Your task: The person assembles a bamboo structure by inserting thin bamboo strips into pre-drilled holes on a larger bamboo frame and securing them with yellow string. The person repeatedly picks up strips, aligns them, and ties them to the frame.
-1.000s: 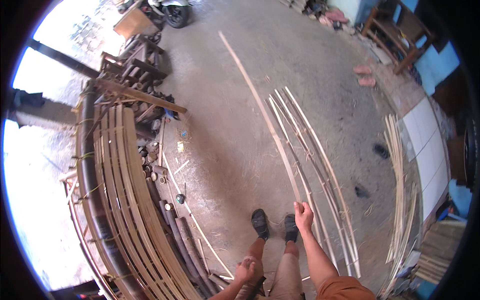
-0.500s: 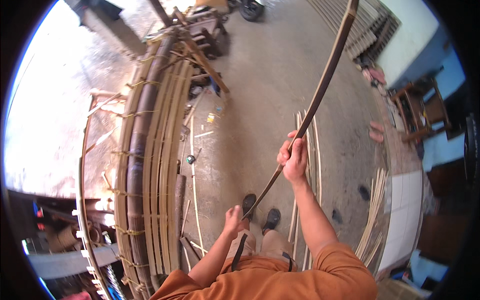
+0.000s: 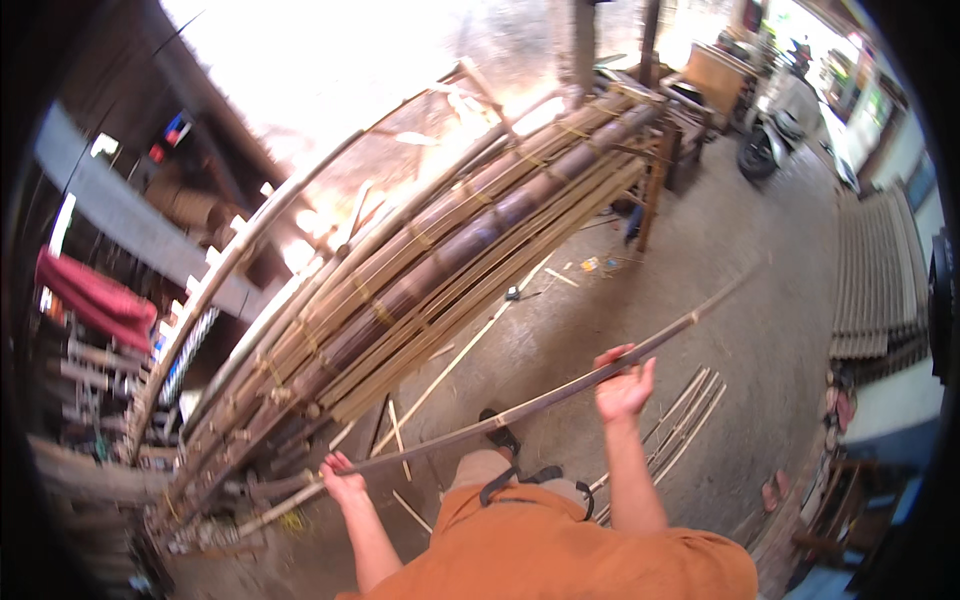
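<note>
Hanging at far left is a red cloth. Next, the left hand is at the near end of the strip; whether its fingers clamp there I cannot tell. Beyond, a dark pole runs beside slats, a tape measure near them on the floor. The strip slants up rightward, raised off the floor, across the right hand, whose fingers are apart, not wrapped round it. So loose a hold could let it roll or slip; its long unsupported far end could add to the tipping. Farther right lie thin rods, then corrugated sheets.
</note>
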`<state>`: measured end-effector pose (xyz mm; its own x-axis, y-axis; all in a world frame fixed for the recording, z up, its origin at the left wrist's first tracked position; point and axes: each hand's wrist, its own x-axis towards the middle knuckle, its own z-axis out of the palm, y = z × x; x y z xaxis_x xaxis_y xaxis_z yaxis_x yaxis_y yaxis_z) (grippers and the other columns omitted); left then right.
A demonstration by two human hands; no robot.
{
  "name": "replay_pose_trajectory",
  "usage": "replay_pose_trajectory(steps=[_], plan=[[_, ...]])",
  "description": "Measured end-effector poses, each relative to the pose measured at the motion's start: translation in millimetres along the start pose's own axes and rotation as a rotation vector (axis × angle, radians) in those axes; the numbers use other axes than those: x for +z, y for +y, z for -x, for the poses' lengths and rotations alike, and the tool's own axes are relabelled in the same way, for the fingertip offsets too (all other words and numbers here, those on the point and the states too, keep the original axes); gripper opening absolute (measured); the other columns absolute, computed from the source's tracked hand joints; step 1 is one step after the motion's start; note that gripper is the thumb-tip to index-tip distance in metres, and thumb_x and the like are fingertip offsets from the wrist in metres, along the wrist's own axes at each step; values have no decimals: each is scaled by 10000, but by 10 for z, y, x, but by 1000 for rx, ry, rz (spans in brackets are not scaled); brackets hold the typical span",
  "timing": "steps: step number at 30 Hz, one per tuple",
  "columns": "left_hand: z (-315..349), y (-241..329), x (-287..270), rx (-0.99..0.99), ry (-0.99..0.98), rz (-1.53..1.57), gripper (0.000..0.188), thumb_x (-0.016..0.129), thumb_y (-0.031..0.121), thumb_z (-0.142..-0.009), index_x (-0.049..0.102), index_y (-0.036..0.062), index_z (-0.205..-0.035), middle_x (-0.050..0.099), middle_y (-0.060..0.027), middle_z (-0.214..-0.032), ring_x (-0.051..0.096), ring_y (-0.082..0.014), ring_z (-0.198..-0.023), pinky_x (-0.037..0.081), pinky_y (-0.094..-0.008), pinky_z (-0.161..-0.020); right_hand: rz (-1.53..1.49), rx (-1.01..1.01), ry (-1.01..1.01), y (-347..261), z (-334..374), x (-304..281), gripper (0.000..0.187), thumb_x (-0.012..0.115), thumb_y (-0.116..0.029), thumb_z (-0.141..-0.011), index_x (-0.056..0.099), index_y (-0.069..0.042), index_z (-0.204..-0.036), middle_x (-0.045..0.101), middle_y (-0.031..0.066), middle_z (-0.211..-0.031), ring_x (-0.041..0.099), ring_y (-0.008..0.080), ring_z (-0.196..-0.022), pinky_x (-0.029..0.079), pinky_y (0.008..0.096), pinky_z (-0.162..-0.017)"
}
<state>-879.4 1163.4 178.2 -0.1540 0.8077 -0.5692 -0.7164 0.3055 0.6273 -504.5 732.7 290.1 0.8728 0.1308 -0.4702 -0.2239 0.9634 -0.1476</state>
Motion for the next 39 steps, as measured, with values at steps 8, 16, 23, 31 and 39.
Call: replay_pose_trajectory(steps=[8,16,23,31,39], plan=[[486,1590,1177,442,-496,-24,449,465,450,-1049,566,117,-1333,223,79,-619,192,-46,-485,215,-208,-425,82,-108,-85,-415,-1002,382,512,459,-565,-1011,577,-68,-977,465,-7,-682,434,135,-552,486,292,-587],[1352,2185,2958,771,-1026,-613,380,482,351,-1066,528,101,-1348,242,91,-600,218,7,-454,201,-192,-389,651,-513,-20,-611,-1516,1245,339,497,-458,-1037,483,-122,-1087,274,-41,-638,255,67,-477,232,232,-386],[2503,1049,3955,1058,-1561,-1411,229,583,107,-1011,607,35,-1227,685,-104,-864,432,-52,-494,379,-265,-464,970,-639,-356,631,-1201,1721,257,490,-422,-1047,403,-199,-954,300,-85,-590,275,25,-446,225,216,-359],[1495,1583,4496,1039,-1177,-1142,331,598,106,-976,588,4,-1291,603,-46,-799,496,-83,-566,387,-237,-508,532,-336,-99,751,-1346,1478,286,464,-470,-1047,416,-202,-959,310,-64,-639,284,48,-496,258,236,-426],[696,3335,3637,923,-585,-444,447,576,309,-1030,537,36,-1382,204,82,-631,199,-23,-514,189,-213,-446,-13,-121,-365,-727,-2172,1153,743,436,-676,-960,560,45,-1091,638,179,-1056,625,306,-970,534,452,-921]])
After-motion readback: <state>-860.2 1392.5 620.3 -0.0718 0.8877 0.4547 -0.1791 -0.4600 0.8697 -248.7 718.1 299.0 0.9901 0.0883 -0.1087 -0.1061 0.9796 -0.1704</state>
